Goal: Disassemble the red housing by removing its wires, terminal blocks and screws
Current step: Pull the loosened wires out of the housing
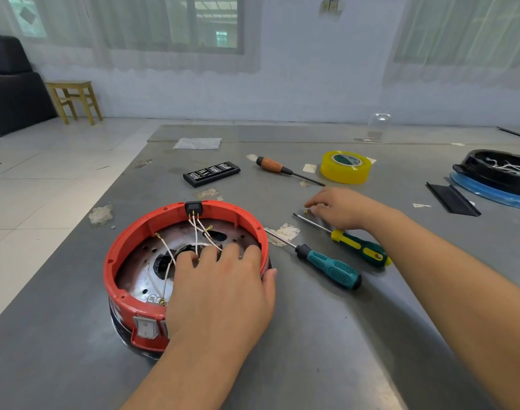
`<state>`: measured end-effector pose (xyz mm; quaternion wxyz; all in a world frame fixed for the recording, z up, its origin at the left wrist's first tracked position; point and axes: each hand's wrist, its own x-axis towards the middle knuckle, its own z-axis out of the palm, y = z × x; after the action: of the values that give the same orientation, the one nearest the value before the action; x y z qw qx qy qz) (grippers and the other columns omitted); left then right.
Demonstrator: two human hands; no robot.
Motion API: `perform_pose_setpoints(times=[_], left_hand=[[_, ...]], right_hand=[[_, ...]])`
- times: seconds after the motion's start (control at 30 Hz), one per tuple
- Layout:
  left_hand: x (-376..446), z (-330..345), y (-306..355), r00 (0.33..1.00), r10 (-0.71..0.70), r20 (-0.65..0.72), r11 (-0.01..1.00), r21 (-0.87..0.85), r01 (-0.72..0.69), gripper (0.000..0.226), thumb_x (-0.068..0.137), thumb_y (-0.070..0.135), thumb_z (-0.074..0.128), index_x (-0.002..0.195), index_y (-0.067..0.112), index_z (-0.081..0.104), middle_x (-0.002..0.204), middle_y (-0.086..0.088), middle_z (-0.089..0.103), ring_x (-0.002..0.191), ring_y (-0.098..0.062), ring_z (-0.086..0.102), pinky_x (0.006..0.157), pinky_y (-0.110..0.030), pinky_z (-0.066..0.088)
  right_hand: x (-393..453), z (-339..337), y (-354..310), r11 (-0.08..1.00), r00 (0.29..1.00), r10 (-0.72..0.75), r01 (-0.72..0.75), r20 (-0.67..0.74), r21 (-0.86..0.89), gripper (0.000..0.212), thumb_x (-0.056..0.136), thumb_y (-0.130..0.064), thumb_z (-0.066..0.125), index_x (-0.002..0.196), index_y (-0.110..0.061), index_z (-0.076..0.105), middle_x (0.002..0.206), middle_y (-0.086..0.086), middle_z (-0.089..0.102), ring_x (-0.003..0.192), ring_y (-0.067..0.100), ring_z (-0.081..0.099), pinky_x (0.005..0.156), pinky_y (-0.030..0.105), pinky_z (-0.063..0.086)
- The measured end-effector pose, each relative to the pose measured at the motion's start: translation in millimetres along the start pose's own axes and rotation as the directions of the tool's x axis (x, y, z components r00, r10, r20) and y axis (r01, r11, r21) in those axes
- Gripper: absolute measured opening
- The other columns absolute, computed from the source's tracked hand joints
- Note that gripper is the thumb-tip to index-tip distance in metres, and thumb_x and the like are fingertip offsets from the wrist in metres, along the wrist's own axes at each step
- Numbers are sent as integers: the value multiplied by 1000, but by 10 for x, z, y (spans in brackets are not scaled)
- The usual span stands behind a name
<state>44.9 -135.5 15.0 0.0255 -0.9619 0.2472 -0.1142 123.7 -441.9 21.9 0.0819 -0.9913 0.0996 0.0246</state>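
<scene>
Tabletop: dull grey sheet metal, scuffed, with torn paper tape residue. Red housing: moulded matt plastic ring; inner plate bare metal, shiny but stained. Wires: white, matt sheathing. Teal screwdriver: textured rubbery grip, polished metal shaft. Tape roll: glossy translucent yellow plastic. Stool: plain wood

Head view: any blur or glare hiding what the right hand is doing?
Head view: right hand slightly motion-blurred, so the small brass piece at its fingertips is unclear; soft glare on the table; red housing sharp; wide-angle bending at edges.
</scene>
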Motion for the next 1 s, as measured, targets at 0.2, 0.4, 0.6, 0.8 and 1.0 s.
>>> perform_pose_setpoints(times=[0.2, 0.4, 0.6, 0.8, 1.0], left_hand=[[-4, -14, 10, 1000, -4, -8, 1000, 1, 4, 47, 101, 63, 21, 119, 35, 54, 121, 9, 65, 113, -23, 61, 94, -46, 35], [-15, -29, 11, 1000, -4, -19, 1000, -1, 4, 46, 102, 62, 24, 118, 33, 55, 121, 7, 65, 113, -24, 61, 96, -47, 36], [-10, -17, 5, 999, -2, -41, 1000, -8, 2, 47, 102, 62, 25, 122, 33, 56, 123, 6, 65, 115, -26, 61, 97, -47, 37], [-1, 0, -2, 999, -7, -54, 1000, -17, 6, 48, 101, 64, 27, 122, 33, 56, 121, 5, 66, 112, -26, 61, 94, -47, 37], [-31, -80, -7, 991, -68, -113, 981, -190, 45, 53, 99, 68, 31, 136, 35, 50, 133, 8, 64, 124, -21, 59, 98, -44, 43]], right_hand=[[40, -10, 126, 995, 995, 87, -84, 51, -44, 42, 109, -38, 40, 147, -27, 54, 151, 6, 50, 134, 28, 48, 112, 41, 39], [207, 42, 210, 988, 989, 147, -146, 32, -49, 43, 108, -38, 41, 149, -27, 50, 148, 10, 48, 133, 31, 48, 112, 43, 40], [256, 33, 235, 989, 989, 148, -148, 10, -26, 39, 108, -30, 45, 145, -27, 53, 147, 9, 50, 133, 30, 47, 112, 43, 40], [-14, -46, 72, 991, 990, 125, -121, -70, 64, 40, 105, -32, 51, 145, -27, 54, 151, 5, 47, 134, 28, 47, 111, 41, 41], [-739, -66, -675, 926, 955, -14, 124, -297, 356, 32, 103, -29, 56, 133, -26, 65, 135, -4, 63, 122, 12, 58, 106, 32, 46]])
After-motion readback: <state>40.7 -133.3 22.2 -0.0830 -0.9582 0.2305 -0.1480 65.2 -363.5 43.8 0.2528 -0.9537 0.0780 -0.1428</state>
